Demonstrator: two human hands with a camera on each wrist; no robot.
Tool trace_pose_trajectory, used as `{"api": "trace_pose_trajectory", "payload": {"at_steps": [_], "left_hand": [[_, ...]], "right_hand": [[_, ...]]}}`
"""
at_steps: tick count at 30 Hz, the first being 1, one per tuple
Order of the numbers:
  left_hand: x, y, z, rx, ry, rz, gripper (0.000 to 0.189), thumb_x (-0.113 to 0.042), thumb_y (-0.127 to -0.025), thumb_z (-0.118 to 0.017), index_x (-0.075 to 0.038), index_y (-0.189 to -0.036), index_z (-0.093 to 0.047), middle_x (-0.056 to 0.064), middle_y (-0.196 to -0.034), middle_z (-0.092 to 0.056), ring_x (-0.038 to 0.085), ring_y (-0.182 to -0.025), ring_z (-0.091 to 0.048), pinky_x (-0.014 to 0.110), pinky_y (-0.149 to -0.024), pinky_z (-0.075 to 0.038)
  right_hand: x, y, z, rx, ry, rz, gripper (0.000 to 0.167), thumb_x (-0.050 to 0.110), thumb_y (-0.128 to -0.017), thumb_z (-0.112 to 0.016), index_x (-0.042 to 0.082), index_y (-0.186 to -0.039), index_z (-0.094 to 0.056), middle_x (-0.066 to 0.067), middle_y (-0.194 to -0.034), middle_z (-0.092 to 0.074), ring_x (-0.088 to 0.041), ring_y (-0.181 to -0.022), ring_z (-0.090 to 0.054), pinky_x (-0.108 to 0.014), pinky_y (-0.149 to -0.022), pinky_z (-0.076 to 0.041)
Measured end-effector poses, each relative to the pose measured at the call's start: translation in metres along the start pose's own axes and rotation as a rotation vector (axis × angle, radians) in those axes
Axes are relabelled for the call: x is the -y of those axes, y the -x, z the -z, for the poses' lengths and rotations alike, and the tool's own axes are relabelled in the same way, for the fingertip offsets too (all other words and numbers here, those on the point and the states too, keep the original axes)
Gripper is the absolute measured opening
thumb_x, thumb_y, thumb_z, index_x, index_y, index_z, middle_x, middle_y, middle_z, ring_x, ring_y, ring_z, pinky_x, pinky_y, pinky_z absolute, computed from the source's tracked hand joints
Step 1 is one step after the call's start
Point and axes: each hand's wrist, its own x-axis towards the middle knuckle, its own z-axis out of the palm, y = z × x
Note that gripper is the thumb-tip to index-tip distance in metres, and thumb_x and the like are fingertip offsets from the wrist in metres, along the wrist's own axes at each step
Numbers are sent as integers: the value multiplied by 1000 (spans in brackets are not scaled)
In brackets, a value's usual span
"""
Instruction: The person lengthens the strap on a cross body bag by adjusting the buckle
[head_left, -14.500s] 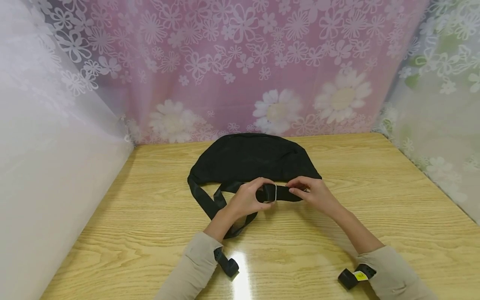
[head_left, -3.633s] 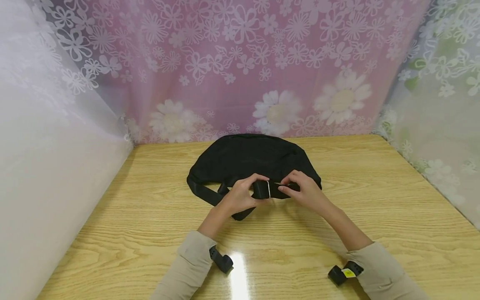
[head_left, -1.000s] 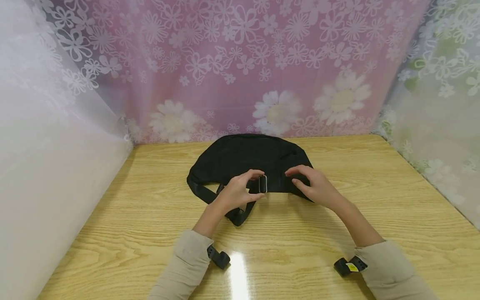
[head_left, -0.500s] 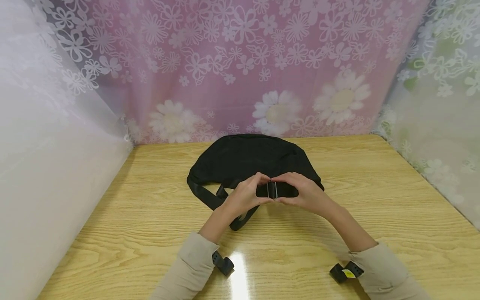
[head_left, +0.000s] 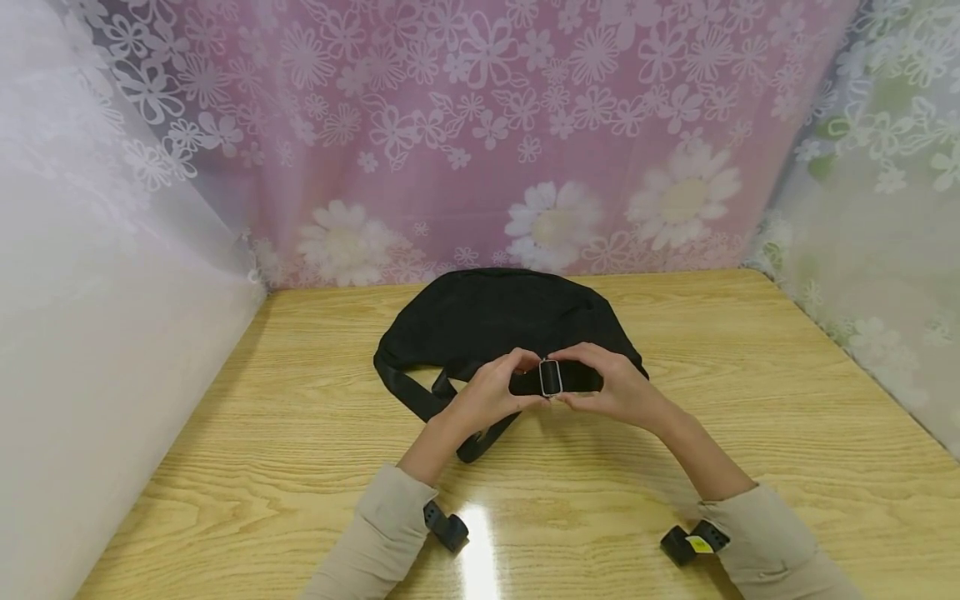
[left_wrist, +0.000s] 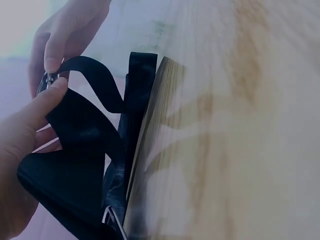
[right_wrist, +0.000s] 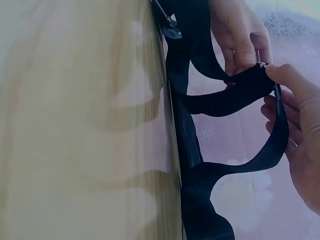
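Observation:
A black waist bag lies on the table, its webbing strap looped in front of it. Raised before the bag is a silver-rimmed strap slider buckle with black webbing running through it. My left hand pinches the buckle's left side between thumb and fingertips. From the right, my right hand pinches the same buckle, fingertips above and thumb below. In the left wrist view the strap hangs in loops under the buckle. The right wrist view shows both thumbs at the buckle.
A wood-grain table carries the bag. A pink flowered curtain stands behind it, with pale sheets at the sides. A second metal ring shows low in the left wrist view. Black wrist cameras sit at the cuffs.
Earlier the right hand pinched the strap right of the buckle, then let go. It has since moved left onto the buckle, which both hands now hold, turned more face-up than half a second ago.

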Motion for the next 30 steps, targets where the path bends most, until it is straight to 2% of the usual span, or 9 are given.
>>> {"api": "trace_pose_trajectory", "payload": {"at_steps": [5, 9, 12, 17, 21, 25, 30], "left_hand": [[0, 1, -1, -5, 55, 74, 47, -24, -79, -74, -5, -116, -52, 9, -113, -57, 20, -103, -53, 24, -87, -43], [-2, 0, -2, -8, 40, 64, 44, -22, -78, -74, -4, -113, -53, 12, -112, -57, 24, -103, -54, 26, -87, -43], [-2, -1, -3, -11, 25, 36, 37, -18, -80, -72, -4, -110, -55, 11, -109, -57, 23, -99, -55, 24, -84, -44], [0, -2, -5, -87, 91, 27, 17, -8, -82, -68, -3, -97, -62, 7, -92, -62, 15, -81, -59, 19, -70, -48], [0, -3, -5, -126, 186, 90, 10, -8, -83, -67, -4, -93, -66, 4, -86, -64, 9, -74, -60, 19, -66, -49], [-2, -3, -4, -124, 258, 164, 11, -10, -84, -67, -5, -93, -67, 2, -86, -65, 8, -74, -60, 20, -65, -49], [-1, -3, -1, -95, 301, 182, 12, -11, -85, -67, -4, -95, -68, 2, -86, -65, 9, -75, -60, 21, -66, -49]], "right_hand": [[-1, 1, 1, 14, -22, -8, 55, -4, -68, -77, 1, -119, -57, -7, -108, -58, -24, -95, -55, -32, -78, -47], [-1, 1, 1, 54, 42, -6, 60, 2, -69, -79, 1, -124, -54, -6, -110, -56, -20, -97, -53, -31, -78, -47], [-1, 1, 0, 59, 112, 36, 63, 6, -65, -82, 1, -122, -56, -6, -109, -56, -20, -94, -53, -32, -73, -48], [-2, 2, 0, 70, 145, 93, 60, 8, -62, -84, 2, -117, -60, -5, -106, -57, -19, -89, -54, -25, -69, -47], [-1, 1, 0, 86, 166, 104, 62, 9, -63, -84, 3, -119, -58, -3, -107, -58, -17, -90, -53, -23, -71, -46], [-1, 0, 0, 79, 188, 109, 64, 9, -61, -85, 3, -119, -58, -3, -106, -58, -17, -91, -54, -28, -71, -47], [-1, 0, 1, 75, 184, 94, 63, 10, -60, -86, 3, -117, -59, -3, -105, -60, -18, -91, -55, -32, -71, -48]]}}
